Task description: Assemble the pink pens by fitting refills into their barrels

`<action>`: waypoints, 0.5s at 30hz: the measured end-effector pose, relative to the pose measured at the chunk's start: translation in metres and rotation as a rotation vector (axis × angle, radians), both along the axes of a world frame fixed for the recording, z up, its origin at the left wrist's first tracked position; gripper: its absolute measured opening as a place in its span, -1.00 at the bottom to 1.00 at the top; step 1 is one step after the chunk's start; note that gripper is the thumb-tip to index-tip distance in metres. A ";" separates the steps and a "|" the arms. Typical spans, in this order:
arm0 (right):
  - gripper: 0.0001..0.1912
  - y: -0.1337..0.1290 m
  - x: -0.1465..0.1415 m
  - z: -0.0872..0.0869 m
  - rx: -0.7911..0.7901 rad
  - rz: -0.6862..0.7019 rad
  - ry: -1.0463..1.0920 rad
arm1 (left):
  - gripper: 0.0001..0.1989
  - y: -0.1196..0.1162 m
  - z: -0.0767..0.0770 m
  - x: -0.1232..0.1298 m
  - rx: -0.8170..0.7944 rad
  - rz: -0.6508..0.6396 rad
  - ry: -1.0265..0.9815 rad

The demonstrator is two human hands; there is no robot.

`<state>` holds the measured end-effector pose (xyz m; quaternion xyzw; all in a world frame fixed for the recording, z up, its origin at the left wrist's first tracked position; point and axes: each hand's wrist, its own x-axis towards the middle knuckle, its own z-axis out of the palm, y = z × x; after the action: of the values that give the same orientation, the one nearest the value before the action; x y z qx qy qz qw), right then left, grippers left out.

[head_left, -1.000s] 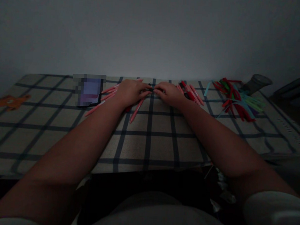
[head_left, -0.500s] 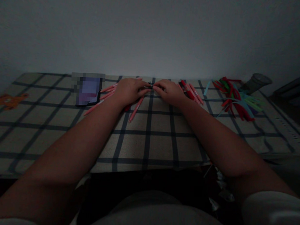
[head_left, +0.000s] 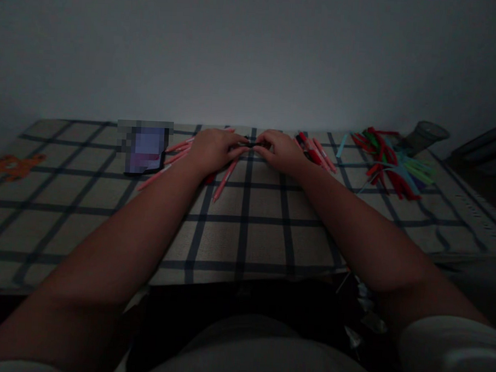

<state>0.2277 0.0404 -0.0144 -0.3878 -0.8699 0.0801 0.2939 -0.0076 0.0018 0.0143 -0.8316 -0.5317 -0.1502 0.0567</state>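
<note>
1 smooth grey wall (head_left: pixel 253 54) stands behind 1 pale woven cloth (head_left: pixel 221 245) crossed by dark stripes. On it rest 2 hands: the left hand (head_left: pixel 212 151) and right hand (head_left: pixel 280 152), thumbs and fingertips pinching 1 thin dark piece between them, near the cloth's far edge. Right of them lies 1 heap of flat strips (head_left: pixel 381 159), red, green and pale blue, too tangled to count, touching or just beside 1 flared, see-through cup (head_left: pixel 425 138) tipped sideways. Left are 1 flat rectangular device (head_left: pixel 146 146) and 1 orange cutout (head_left: pixel 14 166) with rounded lobes. Slim pink pens (head_left: pixel 225 179) flank both hands, partly hidden, at least 5. 1 narrow blue strip (head_left: pixel 342 145) lies apart; smallest is that dark piece (head_left: pixel 252 145).
</note>
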 end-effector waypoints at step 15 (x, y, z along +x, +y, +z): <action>-0.52 -0.001 0.000 -0.001 0.017 -0.028 0.031 | -0.56 -0.001 0.000 0.001 0.010 0.019 -0.011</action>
<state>0.2277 0.0393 -0.0152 -0.3960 -0.8605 0.0744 0.3118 -0.0070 0.0010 0.0146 -0.8253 -0.5393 -0.1570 0.0592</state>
